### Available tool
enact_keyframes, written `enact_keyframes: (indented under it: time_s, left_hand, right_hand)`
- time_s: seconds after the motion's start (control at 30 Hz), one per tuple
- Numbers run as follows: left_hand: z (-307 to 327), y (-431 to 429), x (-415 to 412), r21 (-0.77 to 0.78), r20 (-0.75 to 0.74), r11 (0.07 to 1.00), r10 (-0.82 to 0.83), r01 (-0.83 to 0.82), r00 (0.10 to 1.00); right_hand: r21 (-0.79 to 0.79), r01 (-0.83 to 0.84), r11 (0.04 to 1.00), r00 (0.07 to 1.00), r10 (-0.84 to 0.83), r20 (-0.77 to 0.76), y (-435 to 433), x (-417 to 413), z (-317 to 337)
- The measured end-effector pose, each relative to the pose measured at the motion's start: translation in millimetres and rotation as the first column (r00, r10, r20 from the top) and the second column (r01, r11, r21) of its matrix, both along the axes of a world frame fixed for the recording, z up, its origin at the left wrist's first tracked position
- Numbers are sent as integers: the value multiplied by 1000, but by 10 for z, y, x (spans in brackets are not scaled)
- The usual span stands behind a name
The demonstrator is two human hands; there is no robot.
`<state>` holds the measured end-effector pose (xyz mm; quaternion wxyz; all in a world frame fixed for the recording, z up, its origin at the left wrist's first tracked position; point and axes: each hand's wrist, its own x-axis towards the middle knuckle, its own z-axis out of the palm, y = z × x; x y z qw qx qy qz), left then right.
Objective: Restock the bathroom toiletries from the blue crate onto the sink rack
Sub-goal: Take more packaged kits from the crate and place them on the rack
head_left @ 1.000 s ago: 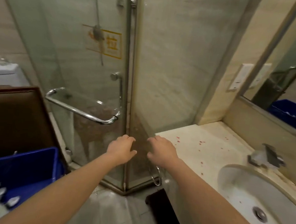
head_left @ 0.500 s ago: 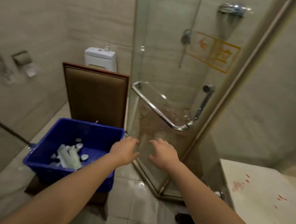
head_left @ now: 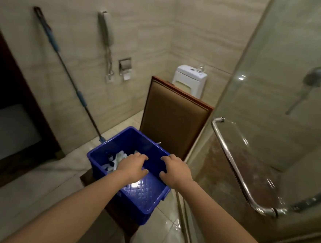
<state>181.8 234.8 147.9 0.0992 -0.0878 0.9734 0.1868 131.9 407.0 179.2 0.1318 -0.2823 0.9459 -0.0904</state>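
Left hand [head_left: 131,168] and right hand [head_left: 175,171]: palms down, side by side with a gap between them, fingers loosely curled, nothing held in either. Both hovered over the blue crate [head_left: 147,194]. The left was above its middle and the right above its right-hand rim.

Crate: open-topped blue plastic with a quilted floor that caught a glare spot just behind the left wrist. Toiletries [head_left: 113,160] lay heaped in the corner under and left of the left fingertips, as small white pieces with dark caps (blurred, no kinds told apart). Contact between fingertips and heap could not be told.

The crate sat on a chair seat, with the padded brown chair back [head_left: 173,120] upright just beyond both hands. Past that stood a white toilet cistern [head_left: 191,79]. Right of the right hand, close by, was a glass shower door with a chrome handle [head_left: 234,164]. Far left of the left hand, a blue-handled mop [head_left: 64,71] leaned on the tiled wall, with a wall phone [head_left: 106,32] above.
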Motion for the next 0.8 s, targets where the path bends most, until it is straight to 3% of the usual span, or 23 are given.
enact_keyframes:
  time_s: [0.43,0.8]
  left_hand:
    - [-237,-357,-4,-41,57,970,240,-238,969]
    - [-757,-1042,-463,-23,226,984,177,-176,958]
  right_hand:
    - [-12,-208,978,976,208,70,-480,-498,-345]
    - [2,-113,994,972,110,207,-1070,-915,-900]
